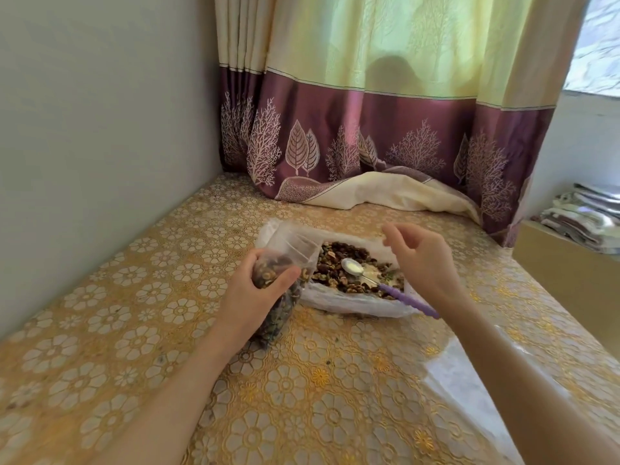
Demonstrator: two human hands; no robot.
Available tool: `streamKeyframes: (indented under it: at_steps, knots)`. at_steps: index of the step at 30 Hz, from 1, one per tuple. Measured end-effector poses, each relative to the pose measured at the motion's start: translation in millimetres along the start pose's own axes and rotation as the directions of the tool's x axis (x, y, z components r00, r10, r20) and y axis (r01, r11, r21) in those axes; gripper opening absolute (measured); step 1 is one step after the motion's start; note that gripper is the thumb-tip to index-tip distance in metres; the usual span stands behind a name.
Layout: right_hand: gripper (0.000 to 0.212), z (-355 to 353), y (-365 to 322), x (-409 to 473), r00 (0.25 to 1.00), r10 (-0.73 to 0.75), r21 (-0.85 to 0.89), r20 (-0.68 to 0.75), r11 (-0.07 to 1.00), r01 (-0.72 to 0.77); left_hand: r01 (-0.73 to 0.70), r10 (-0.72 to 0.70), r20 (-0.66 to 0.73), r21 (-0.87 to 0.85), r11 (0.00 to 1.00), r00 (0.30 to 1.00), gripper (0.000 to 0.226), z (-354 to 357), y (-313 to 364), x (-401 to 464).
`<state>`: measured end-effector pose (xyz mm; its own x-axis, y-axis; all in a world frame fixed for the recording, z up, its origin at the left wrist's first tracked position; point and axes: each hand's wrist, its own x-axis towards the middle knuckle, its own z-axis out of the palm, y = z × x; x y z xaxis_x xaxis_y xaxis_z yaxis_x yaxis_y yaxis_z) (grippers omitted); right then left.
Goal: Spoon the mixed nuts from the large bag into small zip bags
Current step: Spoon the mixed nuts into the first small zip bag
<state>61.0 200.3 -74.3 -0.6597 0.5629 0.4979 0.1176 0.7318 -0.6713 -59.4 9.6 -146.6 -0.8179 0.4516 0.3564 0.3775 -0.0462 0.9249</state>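
Currently your left hand (258, 293) grips a nearly full small zip bag (285, 263), mouth unsealed, beside the large bag (352, 303) on the table (302, 397). Your right hand (422, 260) hovers empty, fingers relaxed, above the spoon (355, 268) lying on the nuts. Tilting risks spillage.

Spoon (385, 283) handle end behind the right wrist — folded cloth stack (583, 216) cut by the edge.
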Motion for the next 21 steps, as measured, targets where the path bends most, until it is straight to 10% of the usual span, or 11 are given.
streamKeyframes:
  at_steps: [14,21]
  knots:
    - [0.032,-31,72,-26,0.897,0.308,-0.309,0.318,0.928,-0.209,0.05,-0.05,-0.033,-0.002,0.999,0.998,0.041,3,6,-4]
    - [0.012,-30,70,-7,0.956,0.288,0.244,0.059,0.924,-0.293,0.054,-0.053,-0.031,0.014,0.998,0.998,0.044,2,5,-3]
